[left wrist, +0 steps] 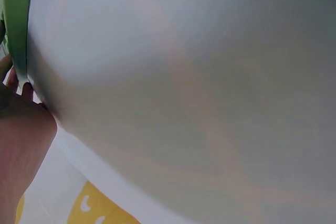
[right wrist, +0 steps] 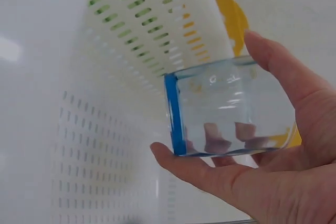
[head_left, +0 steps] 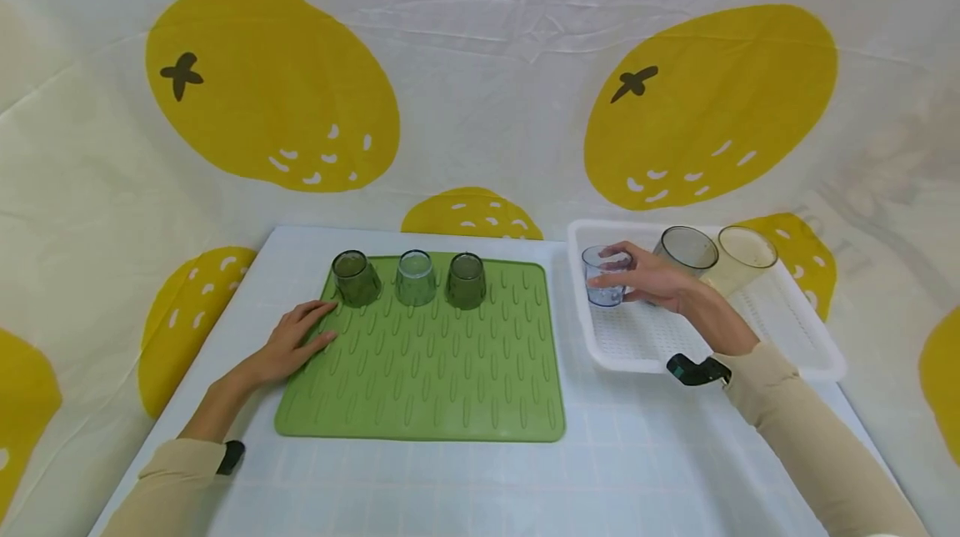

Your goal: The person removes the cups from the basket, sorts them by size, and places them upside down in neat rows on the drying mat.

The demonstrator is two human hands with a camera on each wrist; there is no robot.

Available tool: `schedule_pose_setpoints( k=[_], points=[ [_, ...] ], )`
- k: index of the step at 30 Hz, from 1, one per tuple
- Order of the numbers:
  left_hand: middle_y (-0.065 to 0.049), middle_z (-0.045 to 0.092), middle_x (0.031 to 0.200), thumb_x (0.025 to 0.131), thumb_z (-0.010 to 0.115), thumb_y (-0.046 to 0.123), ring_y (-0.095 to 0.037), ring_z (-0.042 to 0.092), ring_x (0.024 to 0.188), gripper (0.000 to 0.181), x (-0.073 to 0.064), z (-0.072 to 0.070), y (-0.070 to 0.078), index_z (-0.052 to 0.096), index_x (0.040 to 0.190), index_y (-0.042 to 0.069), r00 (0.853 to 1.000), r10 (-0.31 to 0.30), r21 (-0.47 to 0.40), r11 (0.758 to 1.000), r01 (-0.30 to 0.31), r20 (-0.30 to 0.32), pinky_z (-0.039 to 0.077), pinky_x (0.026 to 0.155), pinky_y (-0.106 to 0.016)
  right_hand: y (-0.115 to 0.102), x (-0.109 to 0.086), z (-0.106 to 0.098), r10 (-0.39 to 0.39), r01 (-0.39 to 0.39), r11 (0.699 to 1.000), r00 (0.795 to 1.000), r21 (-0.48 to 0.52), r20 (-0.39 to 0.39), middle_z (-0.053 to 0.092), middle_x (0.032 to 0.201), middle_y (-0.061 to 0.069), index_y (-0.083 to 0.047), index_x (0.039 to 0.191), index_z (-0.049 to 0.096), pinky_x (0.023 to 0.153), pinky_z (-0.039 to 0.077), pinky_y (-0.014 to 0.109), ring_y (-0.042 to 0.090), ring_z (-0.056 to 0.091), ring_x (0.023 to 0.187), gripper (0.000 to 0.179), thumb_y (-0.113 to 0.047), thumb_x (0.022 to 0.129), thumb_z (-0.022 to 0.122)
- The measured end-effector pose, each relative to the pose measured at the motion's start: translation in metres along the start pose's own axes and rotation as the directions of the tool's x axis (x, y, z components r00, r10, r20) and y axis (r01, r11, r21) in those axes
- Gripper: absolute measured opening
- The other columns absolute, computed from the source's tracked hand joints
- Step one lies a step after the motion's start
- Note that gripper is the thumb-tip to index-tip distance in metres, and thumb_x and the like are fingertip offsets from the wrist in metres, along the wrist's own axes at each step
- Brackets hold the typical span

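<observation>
My right hand (head_left: pixel 651 277) grips a clear, blue-tinted drinking glass (right wrist: pixel 231 108) between thumb and fingers. In the head view it is over the left end of a white perforated basket (head_left: pixel 622 362); whether it touches the basket floor I cannot tell. The right wrist view shows a bright blue band at the glass's base. My left hand (head_left: pixel 288 343) rests with loosely extended fingers on the left edge of a green ridged mat (head_left: pixel 420 387). Along the mat's back stand a dark glass (head_left: pixel 357 283) near my left fingertips, a paler greenish glass (head_left: pixel 416 283) and another dark glass (head_left: pixel 467 285).
Inside the basket, right of my right hand, are a grey glass (head_left: pixel 688 248) and a yellowish glass (head_left: pixel 742 258). Basket and mat lie on a table with a pale cloth (head_left: pixel 450 487). A white curtain with yellow fruit prints (head_left: pixel 487 103) hangs behind.
</observation>
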State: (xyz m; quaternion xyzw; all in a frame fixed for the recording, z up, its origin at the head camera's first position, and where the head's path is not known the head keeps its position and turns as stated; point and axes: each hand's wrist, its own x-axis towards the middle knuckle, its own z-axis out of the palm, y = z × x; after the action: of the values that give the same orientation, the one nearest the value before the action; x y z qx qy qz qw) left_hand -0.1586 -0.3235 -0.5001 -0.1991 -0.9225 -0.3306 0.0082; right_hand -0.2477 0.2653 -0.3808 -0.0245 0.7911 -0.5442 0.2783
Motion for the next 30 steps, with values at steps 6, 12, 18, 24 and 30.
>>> schedule_pose_setpoints(
  k=[6,12,18,24,30],
  points=[
    [-0.035,0.036,0.148,0.104,0.06,0.014,-0.058,0.03,0.134,0.053,-0.001,-0.002,0.0,0.043,0.149,-0.009,1.0,-0.003,-0.001,1.0,0.003,0.002,0.024,0.103,-0.074,0.002,-0.005,0.005,-0.028,0.028,1.0,1.0,0.01,-0.013,0.034,0.156,0.025,-0.002,0.156,0.028,0.106,0.044,0.047,0.036,0.044,0.132,0.081,-0.022,0.094,0.076],
    [-0.034,0.037,0.148,0.103,0.061,0.013,-0.057,0.031,0.133,0.053,0.0,-0.002,0.003,0.044,0.148,-0.008,1.0,-0.004,0.01,1.0,0.004,0.006,0.025,0.103,-0.074,0.006,-0.011,0.01,-0.045,0.045,0.999,0.999,0.009,-0.026,0.042,0.154,0.024,-0.005,0.157,0.029,0.103,0.044,0.043,0.038,0.045,0.134,0.078,-0.027,0.097,0.074],
    [-0.034,0.038,0.147,0.102,0.063,0.013,-0.056,0.033,0.133,0.053,0.002,-0.002,0.007,0.045,0.148,-0.009,1.0,-0.011,0.007,1.0,0.01,0.01,0.026,0.103,-0.073,0.01,-0.016,0.015,-0.116,0.117,0.987,0.993,0.108,-0.018,0.046,0.143,0.021,-0.005,0.157,0.026,0.096,0.054,0.037,0.032,0.055,0.12,0.072,-0.024,0.101,0.068],
    [-0.034,0.038,0.147,0.103,0.062,0.012,-0.055,0.032,0.133,0.053,0.002,-0.002,0.009,0.044,0.148,-0.009,1.0,-0.009,0.004,1.0,0.009,0.016,0.027,0.102,-0.073,0.011,-0.021,0.02,-0.168,0.178,0.973,0.983,0.15,-0.078,0.049,0.138,0.014,-0.01,0.153,0.029,0.093,0.053,0.029,0.022,0.057,0.115,0.065,-0.021,0.101,0.067],
    [-0.035,0.039,0.144,0.103,0.062,0.01,-0.055,0.034,0.131,0.051,0.003,-0.005,0.012,0.045,0.146,-0.011,1.0,0.003,0.011,1.0,-0.003,0.01,0.028,0.101,-0.071,0.007,-0.026,0.025,-0.244,0.265,0.94,0.962,0.214,-0.118,0.053,0.134,0.01,-0.009,0.151,0.033,0.09,0.054,0.026,0.015,0.06,0.109,0.06,-0.013,0.101,0.067]
  ],
)
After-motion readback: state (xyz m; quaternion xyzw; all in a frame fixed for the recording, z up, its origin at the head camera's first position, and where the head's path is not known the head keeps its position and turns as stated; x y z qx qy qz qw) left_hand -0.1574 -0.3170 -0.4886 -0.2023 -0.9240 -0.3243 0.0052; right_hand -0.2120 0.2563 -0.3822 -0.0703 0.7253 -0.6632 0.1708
